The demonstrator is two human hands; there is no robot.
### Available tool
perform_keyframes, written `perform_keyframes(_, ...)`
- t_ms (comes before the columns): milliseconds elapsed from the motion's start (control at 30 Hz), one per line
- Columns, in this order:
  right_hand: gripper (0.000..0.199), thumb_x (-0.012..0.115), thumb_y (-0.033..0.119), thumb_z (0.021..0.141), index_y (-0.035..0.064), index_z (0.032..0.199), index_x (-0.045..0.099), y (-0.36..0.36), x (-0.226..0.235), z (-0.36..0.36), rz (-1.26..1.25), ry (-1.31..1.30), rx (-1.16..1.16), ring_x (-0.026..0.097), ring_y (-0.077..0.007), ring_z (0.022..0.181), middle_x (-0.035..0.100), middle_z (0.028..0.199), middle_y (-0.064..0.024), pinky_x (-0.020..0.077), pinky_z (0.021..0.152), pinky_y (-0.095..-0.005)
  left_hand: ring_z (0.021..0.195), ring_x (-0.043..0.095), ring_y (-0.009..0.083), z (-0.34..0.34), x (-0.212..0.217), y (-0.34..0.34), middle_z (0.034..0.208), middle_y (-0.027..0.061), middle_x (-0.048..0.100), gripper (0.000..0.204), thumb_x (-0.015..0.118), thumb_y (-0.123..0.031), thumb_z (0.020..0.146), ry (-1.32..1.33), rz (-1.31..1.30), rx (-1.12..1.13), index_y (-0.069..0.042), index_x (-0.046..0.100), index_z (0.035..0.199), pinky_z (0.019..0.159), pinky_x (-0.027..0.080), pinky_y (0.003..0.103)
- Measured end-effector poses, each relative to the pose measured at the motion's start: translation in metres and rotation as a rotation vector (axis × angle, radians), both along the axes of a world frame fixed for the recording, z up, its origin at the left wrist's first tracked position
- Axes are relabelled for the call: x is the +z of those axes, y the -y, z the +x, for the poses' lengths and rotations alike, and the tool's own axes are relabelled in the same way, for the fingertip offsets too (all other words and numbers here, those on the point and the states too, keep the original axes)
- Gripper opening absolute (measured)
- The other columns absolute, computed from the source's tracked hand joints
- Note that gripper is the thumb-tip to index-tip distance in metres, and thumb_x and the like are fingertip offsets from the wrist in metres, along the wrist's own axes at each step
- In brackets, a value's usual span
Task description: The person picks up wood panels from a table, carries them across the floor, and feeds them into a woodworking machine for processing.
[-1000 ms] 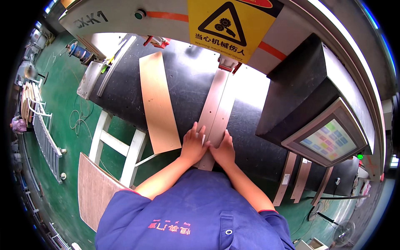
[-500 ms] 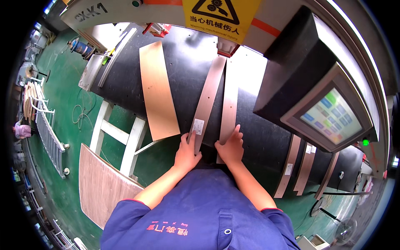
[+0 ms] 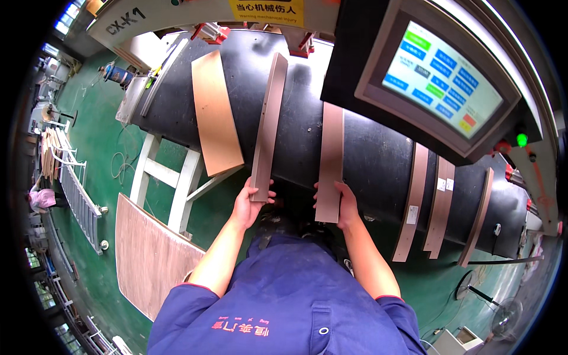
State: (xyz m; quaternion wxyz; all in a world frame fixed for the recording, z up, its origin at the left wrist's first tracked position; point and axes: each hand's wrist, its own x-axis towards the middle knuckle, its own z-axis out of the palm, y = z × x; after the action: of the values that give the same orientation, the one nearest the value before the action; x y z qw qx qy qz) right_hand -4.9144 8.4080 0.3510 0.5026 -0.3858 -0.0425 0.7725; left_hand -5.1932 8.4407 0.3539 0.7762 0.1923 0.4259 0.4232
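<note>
My left hand (image 3: 248, 202) is closed round the near end of a narrow brown wood-grain strip (image 3: 270, 124). This strip is tilted so that a long edge shows beside its face. To the right, my right hand (image 3: 346, 204) grips the near end of a second brown strip (image 3: 332, 160) along its right side. Both near ends jut past the front edge of the black machine table (image 3: 299, 136), and the strips are apart from each other. The control screen's housing covers the far end of the right strip.
A wide light-wood panel (image 3: 216, 115) lies left of the strips. Several more brown strips (image 3: 439, 204) lie across the table at the right. The control screen (image 3: 441, 80) overhangs the far right. A white frame (image 3: 163, 173) and a grey-brown panel (image 3: 151, 254) stand at the left.
My hands have moved apart, the left strip going left and the right strip slightly right. The left strip has turned, and its white label no longer shows. The view has shifted, with the screen larger.
</note>
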Motion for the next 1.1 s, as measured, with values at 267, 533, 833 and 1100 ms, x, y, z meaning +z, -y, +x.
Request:
perform_keyframes(267, 0.064, 0.060, 0.013, 0.078, 0.0015, 0.137, 0.040, 0.034, 0.006, -0.021, 0.203, 0.874, 0.019, 0.059, -0.0250, 0.103, 0.058, 0.117, -0.0157, 0.0493, 0.089, -0.0370, 0.090, 0.058, 0.0162, 0.004, 0.000, 0.016, 0.122, 0.0102, 0.052, 0.056, 0.046, -0.014, 0.087, -0.415, 0.174, -0.022, -0.009, 0.038, 0.142, 0.080, 0.049, 0.031)
perform_keyframes(533, 0.073, 0.071, 0.016, 0.082, 0.0001, 0.144, 0.036, 0.041, -0.019, -0.085, 0.357, 1.054, 0.070, 0.052, -0.0281, 0.115, 0.051, 0.125, -0.0183, 0.0410, 0.101, -0.0380, 0.089, 0.057, 0.0147, -0.007, -0.001, 0.012, 0.121, 0.0083, 0.051, 0.056, 0.048, -0.015, 0.088, -0.442, 0.207, -0.035, -0.010, 0.037, 0.142, 0.080, 0.049, 0.030)
perform_keyframes(833, 0.068, 0.077, 0.027, 0.079, 0.0038, 0.133, 0.043, 0.031, -0.019, -0.124, 0.001, 1.393, -0.144, 0.051, -0.0402, 0.114, 0.049, 0.124, -0.0220, 0.0431, 0.098, -0.0470, 0.110, 0.049, 0.0195, -0.022, -0.020, 0.016, 0.129, 0.0095, 0.043, 0.063, 0.058, -0.019, 0.088, -0.645, 0.322, -0.093, -0.009, 0.032, 0.145, 0.084, 0.045, 0.031)
perform_keyframes(1100, 0.074, 0.075, 0.026, 0.080, 0.0044, 0.140, 0.037, 0.048, 0.005, -0.116, -0.128, 1.697, -0.236, 0.044, -0.0440, 0.118, 0.044, 0.124, -0.0257, 0.0401, 0.100, -0.0501, 0.131, 0.036, 0.0356, -0.017, -0.027, 0.027, 0.136, 0.0208, 0.031, 0.069, 0.065, -0.020, 0.089, -0.906, 0.536, -0.136, -0.004, 0.028, 0.145, 0.112, 0.030, 0.041)
